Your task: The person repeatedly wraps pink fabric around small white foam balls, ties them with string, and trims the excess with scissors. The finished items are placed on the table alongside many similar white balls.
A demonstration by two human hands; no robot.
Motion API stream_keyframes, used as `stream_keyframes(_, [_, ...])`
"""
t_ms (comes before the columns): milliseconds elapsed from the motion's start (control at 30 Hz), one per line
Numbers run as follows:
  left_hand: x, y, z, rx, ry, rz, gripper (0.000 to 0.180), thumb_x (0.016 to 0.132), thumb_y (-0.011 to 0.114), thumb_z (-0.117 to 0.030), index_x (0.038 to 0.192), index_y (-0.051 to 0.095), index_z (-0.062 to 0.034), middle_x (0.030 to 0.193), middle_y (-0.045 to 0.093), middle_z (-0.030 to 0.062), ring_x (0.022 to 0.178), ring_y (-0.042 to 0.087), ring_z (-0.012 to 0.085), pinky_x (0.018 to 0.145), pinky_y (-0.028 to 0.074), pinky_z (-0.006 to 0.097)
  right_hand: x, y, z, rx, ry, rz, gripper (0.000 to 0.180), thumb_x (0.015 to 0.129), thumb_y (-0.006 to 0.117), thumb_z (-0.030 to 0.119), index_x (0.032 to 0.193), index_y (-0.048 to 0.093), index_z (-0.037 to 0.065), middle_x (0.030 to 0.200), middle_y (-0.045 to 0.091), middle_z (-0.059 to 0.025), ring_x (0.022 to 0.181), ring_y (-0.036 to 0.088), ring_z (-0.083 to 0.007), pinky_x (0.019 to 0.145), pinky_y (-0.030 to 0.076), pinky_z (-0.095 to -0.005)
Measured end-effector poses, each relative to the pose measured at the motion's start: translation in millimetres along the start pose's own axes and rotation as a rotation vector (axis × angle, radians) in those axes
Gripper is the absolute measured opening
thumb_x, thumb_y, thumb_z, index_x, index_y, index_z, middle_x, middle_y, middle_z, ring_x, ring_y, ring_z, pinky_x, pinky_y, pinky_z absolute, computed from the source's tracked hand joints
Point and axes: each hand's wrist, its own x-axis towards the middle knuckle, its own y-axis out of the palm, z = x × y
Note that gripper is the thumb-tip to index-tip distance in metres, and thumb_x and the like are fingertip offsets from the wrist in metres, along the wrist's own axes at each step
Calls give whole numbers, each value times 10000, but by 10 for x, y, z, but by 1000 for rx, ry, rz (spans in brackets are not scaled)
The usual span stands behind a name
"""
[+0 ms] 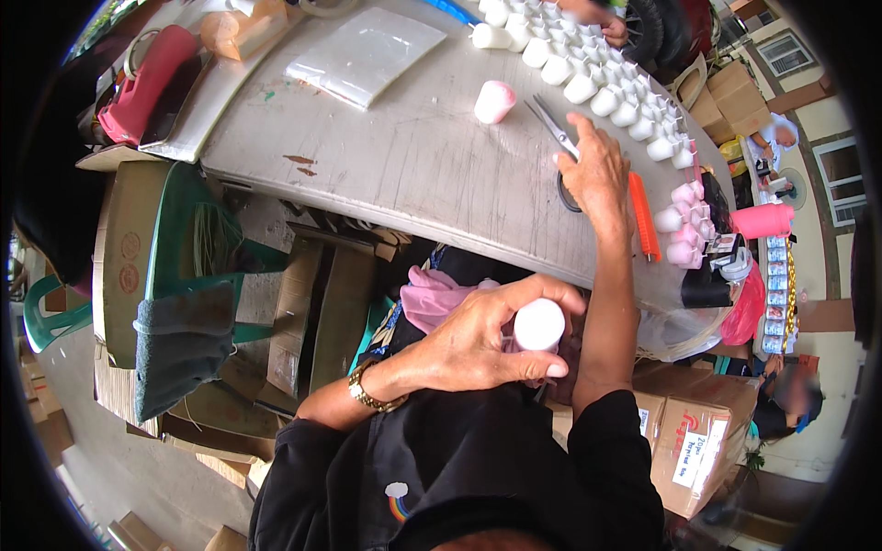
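Note:
My left hand (478,335), with a gold watch at the wrist, is closed around a small cup-shaped piece with a round white end (539,326). It is held in front of my chest, below the table edge. My right hand (593,170) reaches over the table with its fingers apart, above a pair of scissors (552,125). The scissors' blades point away to the far left, and a dark handle loop shows beside my palm. Whether the fingers touch the scissors is unclear. Left of the blades stands a pink-and-white cup-shaped piece (495,102).
Rows of white cup-shaped pieces (581,87) line the table's far right. Beside my right forearm lies a long orange plastic tool (643,218), near a cluster of pink pieces (684,222). A clear plastic packet (366,57) lies far left. Another person's hand (614,32) is at the far edge.

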Motion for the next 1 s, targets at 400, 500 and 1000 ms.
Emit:
stream_keyframes(400, [125,-79,445,286,41,-161,273,783,810,-137,934,599,-54,925,634,26,876,573,82,754,468,287,-1089,-621,41,1195,68,-205,150,1007,490,149,1029,507,1,779,675,-132,576,636,-149,543,478,-224])
stream_keyframes(500, [121,-14,568,413,33,-231,200,779,769,-88,858,589,-45,744,604,17,699,546,63,617,462,257,-1367,-673,214,1084,-50,-340,114,999,485,102,1026,483,-8,772,667,-165,564,620,-154,537,499,-231])
stream_keyframes(1000, [47,4,708,363,146,-320,168,764,736,-87,779,581,-22,697,610,99,624,586,138,591,479,311,-1509,-777,669,548,-264,-405,290,959,609,217,776,574,-5,674,645,-99,549,621,-166,540,512,-252])
